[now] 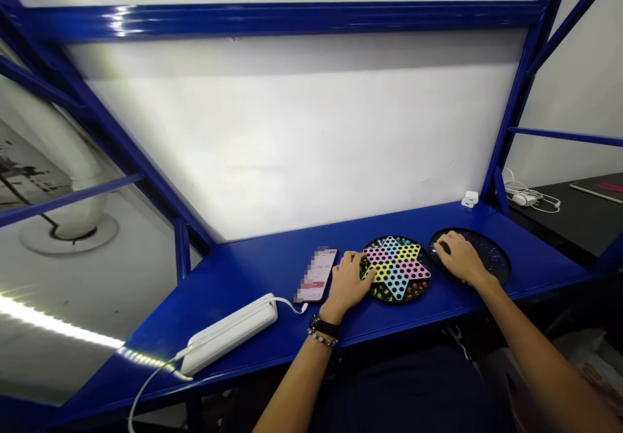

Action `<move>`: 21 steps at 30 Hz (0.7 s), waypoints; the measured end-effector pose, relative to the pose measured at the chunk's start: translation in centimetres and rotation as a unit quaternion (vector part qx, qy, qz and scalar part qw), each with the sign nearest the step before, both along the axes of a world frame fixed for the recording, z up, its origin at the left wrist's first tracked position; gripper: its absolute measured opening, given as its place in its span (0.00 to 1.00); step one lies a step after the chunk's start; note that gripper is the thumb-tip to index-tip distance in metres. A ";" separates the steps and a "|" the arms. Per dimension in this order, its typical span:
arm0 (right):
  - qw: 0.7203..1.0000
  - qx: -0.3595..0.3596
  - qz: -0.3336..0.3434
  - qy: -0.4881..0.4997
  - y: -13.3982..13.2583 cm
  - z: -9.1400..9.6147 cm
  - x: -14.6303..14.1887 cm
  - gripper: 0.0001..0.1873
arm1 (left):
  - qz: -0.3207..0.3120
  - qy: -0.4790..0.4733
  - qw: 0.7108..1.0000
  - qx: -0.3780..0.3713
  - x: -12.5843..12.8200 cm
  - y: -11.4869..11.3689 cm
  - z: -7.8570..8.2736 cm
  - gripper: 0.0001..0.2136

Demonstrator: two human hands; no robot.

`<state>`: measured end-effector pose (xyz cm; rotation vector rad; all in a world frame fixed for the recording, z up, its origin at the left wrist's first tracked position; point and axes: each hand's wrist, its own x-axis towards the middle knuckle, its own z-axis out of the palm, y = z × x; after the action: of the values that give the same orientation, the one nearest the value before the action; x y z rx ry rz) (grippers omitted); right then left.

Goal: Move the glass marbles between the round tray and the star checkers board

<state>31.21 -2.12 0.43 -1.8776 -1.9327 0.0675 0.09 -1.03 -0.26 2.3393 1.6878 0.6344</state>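
Note:
A round Chinese checkers board [396, 267] lies flat on the blue table, its six-pointed star in pink, yellow and light blue with dark holes. Small coloured pieces sit in the compartments around the star. My left hand [349, 280] rests at the board's left edge, fingers apart, the thumb reaching onto the rim. To the right is a round black tray [501, 267] with a few small bluish specks in it. My right hand [460, 256] is over this tray's left part, fingers curled down and close together; whatever is between the fingertips is hidden.
A phone [318, 277] showing a timer lies left of the board, cabled to a long white power strip or power bank [231, 334]. A small white charger [470, 199] stands at the back right. Blue frame bars [292, 19] and a white panel [316, 141] rise behind the table.

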 end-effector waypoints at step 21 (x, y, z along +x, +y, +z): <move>0.995 -0.083 0.046 -0.040 -1.0 -0.2 -4.8 0.20 | -0.004 -0.004 1.000 0.003 0.0 0.2 -0.3 0.19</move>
<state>26.44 -3.08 0.21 -1.9223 -2.1259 0.1891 0.09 -0.86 -0.59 2.3433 1.6737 0.6483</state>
